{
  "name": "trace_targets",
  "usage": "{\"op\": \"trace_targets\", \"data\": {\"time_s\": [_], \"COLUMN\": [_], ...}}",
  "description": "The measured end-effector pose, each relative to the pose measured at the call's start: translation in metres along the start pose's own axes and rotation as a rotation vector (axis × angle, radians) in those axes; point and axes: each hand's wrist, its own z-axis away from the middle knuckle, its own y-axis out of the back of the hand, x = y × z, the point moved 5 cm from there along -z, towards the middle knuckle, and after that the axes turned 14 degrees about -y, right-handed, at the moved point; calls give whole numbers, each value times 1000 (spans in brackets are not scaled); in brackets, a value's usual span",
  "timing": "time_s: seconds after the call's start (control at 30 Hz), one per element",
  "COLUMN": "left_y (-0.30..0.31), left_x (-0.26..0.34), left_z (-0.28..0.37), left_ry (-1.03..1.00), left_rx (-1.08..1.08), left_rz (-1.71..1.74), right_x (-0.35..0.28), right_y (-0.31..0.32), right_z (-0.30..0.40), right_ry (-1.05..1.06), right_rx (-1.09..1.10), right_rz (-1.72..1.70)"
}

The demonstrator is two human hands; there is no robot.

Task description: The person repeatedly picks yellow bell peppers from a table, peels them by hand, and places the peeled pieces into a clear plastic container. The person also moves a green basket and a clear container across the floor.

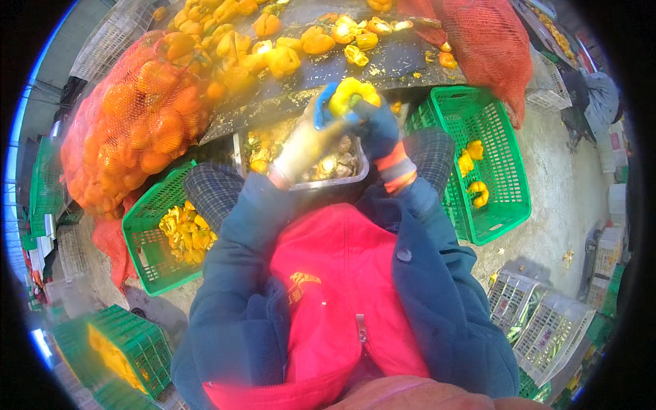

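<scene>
My left hand [328, 113], in a white glove with a blue coated palm, holds a yellow bell pepper [354, 95] with its hollow inside facing up. Against the pepper's lower right side is my right hand [380, 125], in a dark blue glove with an orange and grey cuff. Its fingers are blurred and partly hidden, so I cannot tell whether they grip the pepper or a small tool. Below both hands, between my knees, a grey plastic tub [333, 183] holds pepper cores and scraps. Beyond them, a dark sheet-covered work surface [328, 66] bears seeds and pepper pieces.
Whole yellow-orange peppers [230, 46] are heaped at the far left, beside a full red mesh sack [138, 123]. Another red mesh sack [487, 41] hangs at the right. Green crates [520, 205] [141, 256] with pepper pieces flank my knees. A person [597, 102] is at far right.
</scene>
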Motion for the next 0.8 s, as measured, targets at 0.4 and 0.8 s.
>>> {"op": "trace_targets", "data": {"time_s": [0.4, 0.8], "left_y": [30, 26], "left_x": [-24, -39], "left_z": [-5, 10], "left_ry": [199, 337], "left_rx": [63, 54], "left_rz": [794, 495], "right_x": [-16, 2], "right_y": [26, -12], "right_z": [11, -15], "right_ry": [-6, -156], "right_rx": [334, 185], "right_rz": [913, 216]}}
